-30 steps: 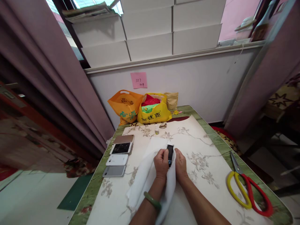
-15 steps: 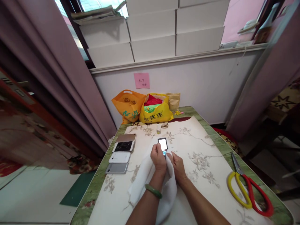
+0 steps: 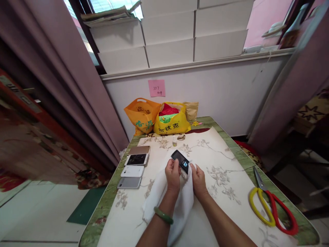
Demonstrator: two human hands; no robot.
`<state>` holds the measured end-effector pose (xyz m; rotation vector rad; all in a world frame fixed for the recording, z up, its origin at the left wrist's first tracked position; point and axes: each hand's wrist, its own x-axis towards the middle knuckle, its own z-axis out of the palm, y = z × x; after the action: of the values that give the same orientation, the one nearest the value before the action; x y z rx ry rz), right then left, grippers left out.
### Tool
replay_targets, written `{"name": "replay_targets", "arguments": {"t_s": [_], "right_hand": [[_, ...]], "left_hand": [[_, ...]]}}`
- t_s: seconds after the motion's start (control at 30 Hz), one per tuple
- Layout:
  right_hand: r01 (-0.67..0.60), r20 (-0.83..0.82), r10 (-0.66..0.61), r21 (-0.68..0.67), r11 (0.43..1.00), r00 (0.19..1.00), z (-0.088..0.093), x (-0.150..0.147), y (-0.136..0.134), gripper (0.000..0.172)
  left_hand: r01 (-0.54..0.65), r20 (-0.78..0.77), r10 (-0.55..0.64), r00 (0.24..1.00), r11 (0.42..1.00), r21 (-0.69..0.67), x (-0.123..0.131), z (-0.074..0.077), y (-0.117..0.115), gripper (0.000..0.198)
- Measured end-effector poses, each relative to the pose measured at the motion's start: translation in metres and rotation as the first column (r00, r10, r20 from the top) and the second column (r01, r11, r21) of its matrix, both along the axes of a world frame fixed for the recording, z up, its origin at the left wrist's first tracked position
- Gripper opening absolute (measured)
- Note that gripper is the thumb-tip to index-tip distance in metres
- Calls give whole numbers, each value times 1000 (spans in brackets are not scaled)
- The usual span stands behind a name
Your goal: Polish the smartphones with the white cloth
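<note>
Near the middle of the table, my left hand (image 3: 173, 174) is closed on a small dark media player (image 3: 180, 160) with a screen and a round blue-and-white control pad, its thumb along the left edge. The player is tilted, its top end pointing up and left. My right hand (image 3: 198, 179) pinches a white cloth (image 3: 185, 195) against the player's lower right end. The rest of the cloth hangs below both hands and spreads under my left forearm, which wears a green bangle (image 3: 163, 215).
Several phones (image 3: 132, 171) lie in a column at the left. Large scissors (image 3: 272, 202) with yellow and red handles rest at the right edge. A small bottle (image 3: 174, 141) and thin-framed glasses (image 3: 181, 137) sit ahead. An orange bag (image 3: 143, 116) and a yellow bag (image 3: 171, 127) stand against the wall.
The player has turned from nearly upright to tilted left, and its screen has gone from bright white to dark. My right hand has moved slightly right with the cloth.
</note>
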<state>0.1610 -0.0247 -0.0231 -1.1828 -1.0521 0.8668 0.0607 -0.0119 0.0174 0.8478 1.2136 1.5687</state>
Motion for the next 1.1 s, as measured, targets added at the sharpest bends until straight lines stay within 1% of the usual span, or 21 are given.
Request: {"name": "replay_targets", "arguments": {"t_s": [0.07,0.13,0.2,0.27,0.33,0.43,0.5,0.57,0.6,0.67,0.73,0.8,0.97,1.03,1.1], "right_hand": [[30,-89,-33,-33,999,995,0,0,1,39],[31,-176,-42,-65,997,983,0,-1,1,39],[21,-236,-42,-89,996,971,-1,-2,0,39],[15,-263,-42,-105,994,964,-2,-3,0,40],[5,-261,-35,-113,994,965,-3,-3,0,40],[-19,-217,-1,-90,996,976,-5,-2,-1,39],[-31,-157,24,-43,999,987,-5,-2,-1,38],[-30,-91,30,-4,1000,995,-6,-2,0,37],[-28,-68,28,5,1000,997,-6,-2,0,37],[-26,-51,26,2,1000,998,-7,-2,0,37],[-24,-68,23,-11,1000,997,-8,-2,1,37],[-15,-110,10,-37,999,994,-9,-2,2,38],[-10,-258,-15,-97,995,966,-10,-3,3,40],[-5,-254,-21,-102,995,967,-8,-3,3,40],[7,-202,-25,-90,996,979,-6,-3,2,40]], "left_hand": [[109,-38,-109,993,994,0,-8,-1,-7,32],[207,-62,-208,976,978,-17,-17,0,-14,30],[303,-84,-306,948,952,-47,-27,2,-20,30],[405,-119,-415,902,909,-101,-38,7,-22,30],[514,-172,-541,823,839,-178,-50,15,-21,31],[653,-239,-727,643,685,-323,-66,28,-13,35],[684,-273,-799,536,600,-415,-73,34,-6,38],[679,-315,-828,465,561,-473,-73,37,0,43],[677,-341,-826,449,564,-473,-71,37,2,44],[681,-400,-789,466,608,-408,-64,34,2,42],[673,-450,-720,528,678,-295,-54,29,0,39],[647,-472,-658,586,731,-215,-46,24,-3,38],[558,-456,-564,688,813,-164,-34,12,-11,38],[499,-455,-497,739,857,-126,-29,9,-12,37],[427,-468,-409,784,901,-72,-23,8,-12,36]]}}
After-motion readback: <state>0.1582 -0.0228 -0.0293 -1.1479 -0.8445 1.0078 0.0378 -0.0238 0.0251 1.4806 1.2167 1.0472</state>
